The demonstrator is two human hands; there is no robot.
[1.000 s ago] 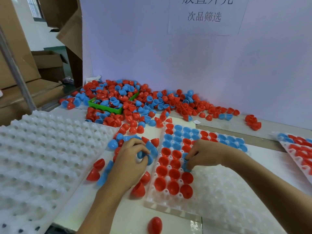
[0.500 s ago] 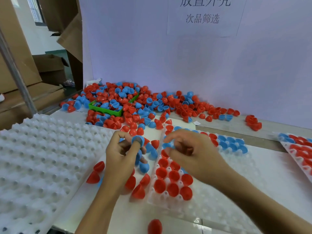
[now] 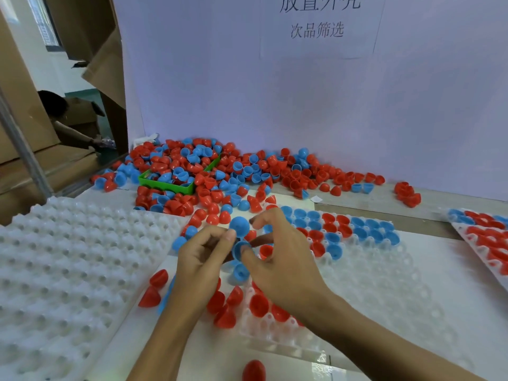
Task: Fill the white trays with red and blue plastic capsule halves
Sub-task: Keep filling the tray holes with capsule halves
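My left hand (image 3: pixel 200 259) and my right hand (image 3: pixel 280 259) meet above the left edge of the middle white tray (image 3: pixel 384 287). Between their fingertips are blue capsule halves: one (image 3: pixel 239 226) sits at the top between both hands, and my right thumb pinches another (image 3: pixel 239 247) just below. A third blue half (image 3: pixel 240 272) shows under them. The tray holds rows of red and blue halves at its far end and red ones (image 3: pixel 258 305) near my right wrist. A big pile of loose red and blue halves (image 3: pixel 233 174) lies at the back.
A large empty white tray (image 3: pixel 68 270) fills the left. Another filled tray (image 3: pixel 489 240) pokes in at the right edge. A green bin (image 3: pixel 165 185) sits in the pile. Loose red halves (image 3: pixel 154 290) lie between the trays. A person reaches among cardboard boxes at far left.
My right hand left the tray's cells and came over to my left hand. My left hand lifted off the table with blue halves, and both hands now meet on them.
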